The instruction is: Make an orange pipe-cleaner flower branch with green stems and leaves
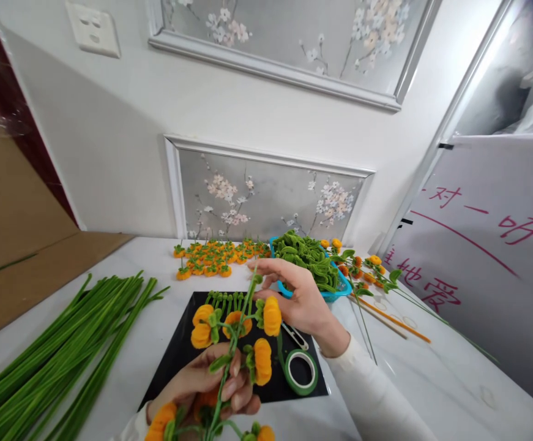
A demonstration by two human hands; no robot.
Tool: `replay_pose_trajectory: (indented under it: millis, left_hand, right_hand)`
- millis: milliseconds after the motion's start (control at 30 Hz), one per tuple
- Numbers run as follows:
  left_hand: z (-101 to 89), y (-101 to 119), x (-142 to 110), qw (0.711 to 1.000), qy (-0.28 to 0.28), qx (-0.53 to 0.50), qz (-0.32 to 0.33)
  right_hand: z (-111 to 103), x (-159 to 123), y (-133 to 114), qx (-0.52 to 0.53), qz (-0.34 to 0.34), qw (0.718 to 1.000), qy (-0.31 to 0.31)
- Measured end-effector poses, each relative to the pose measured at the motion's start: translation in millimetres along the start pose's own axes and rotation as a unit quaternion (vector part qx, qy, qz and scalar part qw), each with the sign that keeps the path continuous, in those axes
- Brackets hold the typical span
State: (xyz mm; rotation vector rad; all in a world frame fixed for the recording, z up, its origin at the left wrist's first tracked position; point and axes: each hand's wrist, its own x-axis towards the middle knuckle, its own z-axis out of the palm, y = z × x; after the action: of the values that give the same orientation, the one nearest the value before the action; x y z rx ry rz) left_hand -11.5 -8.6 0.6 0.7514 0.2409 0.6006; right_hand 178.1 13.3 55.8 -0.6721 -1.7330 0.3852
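My left hand (211, 383) is closed around a green stem (234, 343) that carries several orange pipe-cleaner pumpkins (262, 361) with green leaves. My right hand (300, 300) pinches the upper part of the same branch beside an orange pumpkin (272, 315), thumb and fingers pressed together. Both hands hover over a black mat (181, 355). A roll of green floral tape (301, 371) lies on the mat just below my right wrist, next to small scissors (296, 335).
A bundle of long green pipe cleaners (64, 349) lies at the left. Small orange pumpkins (211, 257) sit in rows near the wall. A blue basket (339, 288) holds green leaf pieces. Finished branches (371, 272) and thin wooden sticks (395, 318) lie at the right, by a lettered board.
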Motion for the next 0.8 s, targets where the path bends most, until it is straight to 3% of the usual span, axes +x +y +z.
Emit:
replay_pose_trajectory:
  millis: [333,567,800]
  left_hand:
    - [4.7,-0.1,-0.6,1.0,0.024,-0.018,-0.002]
    - [6.0,-0.5,-0.7,0.999,0.011,-0.051,0.005]
    - [4.7,-2.6,-1.5,0.998,0.008,-0.061,0.014]
  right_hand:
    - [1.4,-1.3,0.0,-0.094,-0.079,0.993,-0.005]
    - [7.0,-4.3,-3.8,-0.134,-0.092,0.987,0.016]
    - [-17.6,0.3,-2.0,-0.197,-0.082,0.976,-0.04]
